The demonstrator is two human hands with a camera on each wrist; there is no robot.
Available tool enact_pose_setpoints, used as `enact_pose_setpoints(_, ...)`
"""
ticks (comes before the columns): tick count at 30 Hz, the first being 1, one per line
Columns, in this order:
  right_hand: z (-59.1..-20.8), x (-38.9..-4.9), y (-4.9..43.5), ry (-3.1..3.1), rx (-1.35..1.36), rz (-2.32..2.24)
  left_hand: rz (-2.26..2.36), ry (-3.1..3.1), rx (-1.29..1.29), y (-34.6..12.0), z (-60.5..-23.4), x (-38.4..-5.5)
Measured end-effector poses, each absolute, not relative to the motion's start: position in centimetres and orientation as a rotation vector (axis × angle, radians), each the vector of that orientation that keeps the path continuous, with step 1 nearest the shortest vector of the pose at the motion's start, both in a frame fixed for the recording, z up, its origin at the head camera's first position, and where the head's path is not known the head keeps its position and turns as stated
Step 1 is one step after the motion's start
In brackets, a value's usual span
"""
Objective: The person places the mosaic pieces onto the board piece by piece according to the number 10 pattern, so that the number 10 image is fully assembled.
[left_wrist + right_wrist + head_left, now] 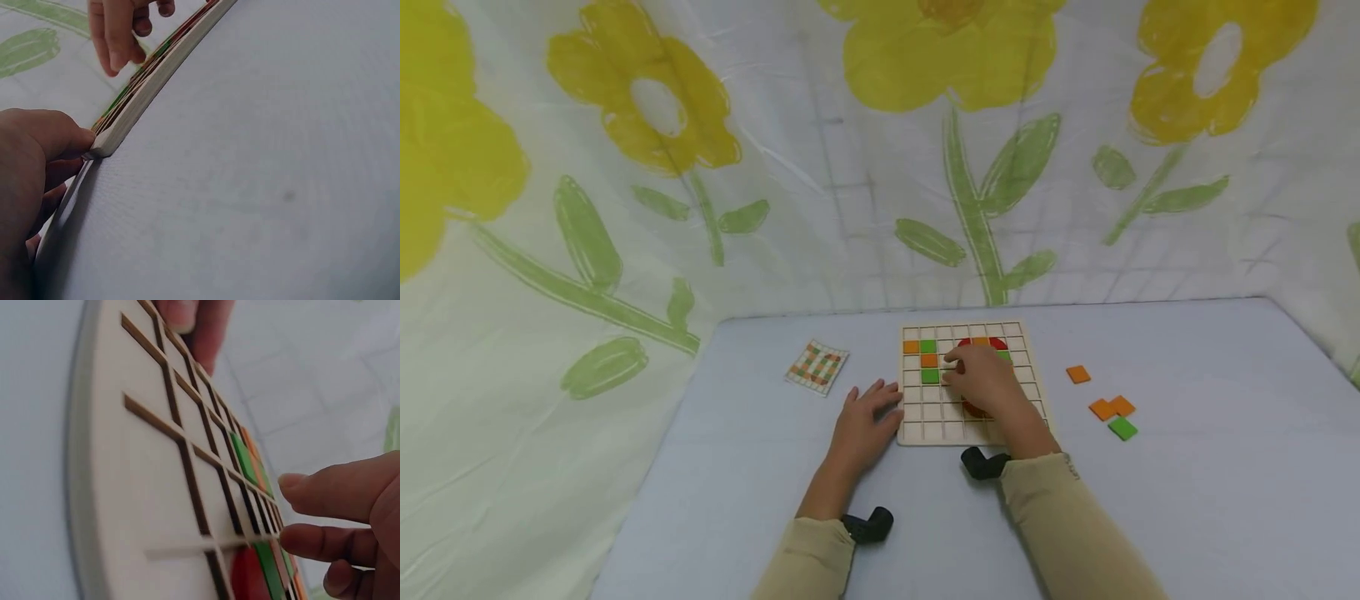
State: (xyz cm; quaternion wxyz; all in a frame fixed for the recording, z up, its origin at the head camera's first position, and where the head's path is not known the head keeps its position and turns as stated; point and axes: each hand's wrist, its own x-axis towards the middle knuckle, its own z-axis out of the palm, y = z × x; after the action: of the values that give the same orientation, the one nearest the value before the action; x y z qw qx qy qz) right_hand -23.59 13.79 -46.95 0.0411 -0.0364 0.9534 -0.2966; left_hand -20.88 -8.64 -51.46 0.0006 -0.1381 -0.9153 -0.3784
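Note:
A pale wooden grid board (921, 430) lies on the table with orange, green and red pieces set in its squares. At its left edge rests my left hand (863, 427), fingers extended; in the left wrist view the thumb touches the board's corner. My right hand (988, 382) hovers over the middle of the board and hides part of it. Its thumb and fingers stand apart with nothing seen between them in the right wrist view. Left of the hand sit a green tile (930, 376) and an orange tile (928, 360). Red rounded pieces (997, 342) show beyond it.
A small card (817, 367) with a coloured grid pattern lies left of the board. Several loose tiles lie to the right, among them an orange tile (1078, 374) and a green tile (1123, 428). A flower-printed curtain (880, 183) hangs behind the table.

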Motion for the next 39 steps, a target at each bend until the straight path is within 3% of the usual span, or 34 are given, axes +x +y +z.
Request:
enact_pose_setpoints(23, -45.6, -20.8, 25.8, 2.854, 0.295, -1.123, -1.158, -2.855, -0.503, -8.1, -52.0, -20.4)
enact_pose_setpoints(32, -45.8, -20.8, 28.7, 2.809, 0.534, -1.163, -1.153, -2.838, -0.478, -9.1, -51.0, -21.3)
enact_pose_setpoints(39, -46.8, -20.5, 29.5, 2.726, 0.535, -1.131, -1.201, -2.859, -0.455, -8.7, -51.6, -21.3)
